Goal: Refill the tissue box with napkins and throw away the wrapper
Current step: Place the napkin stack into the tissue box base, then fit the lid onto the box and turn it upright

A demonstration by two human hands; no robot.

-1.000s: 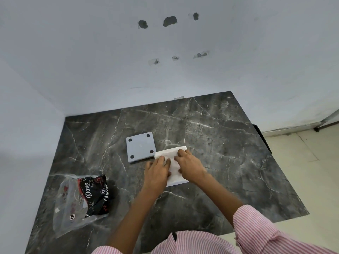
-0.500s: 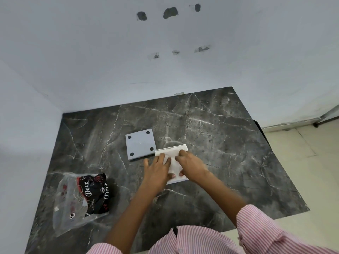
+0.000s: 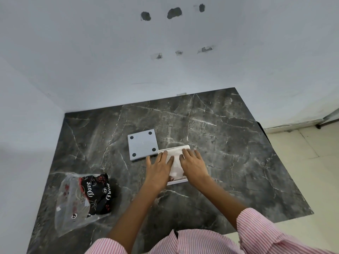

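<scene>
Left hand has spread flatter beside right hand, pressing napkins.

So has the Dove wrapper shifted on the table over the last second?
No. The Dove wrapper lies at the same spot on the table, left of and nearer than the grey plate; only the head camera moved.

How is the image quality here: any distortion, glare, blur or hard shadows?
Head view: wide-angle bending curves the wall corner and table edges; light is soft and even, with faint shadows beside the wrapper and under the forearms; mild sheen on the marble and the clear plastic, no blown-out glare; left hand, right hand and napkins are sharp; the striped sleeves at the bottom edge look softer.
</scene>
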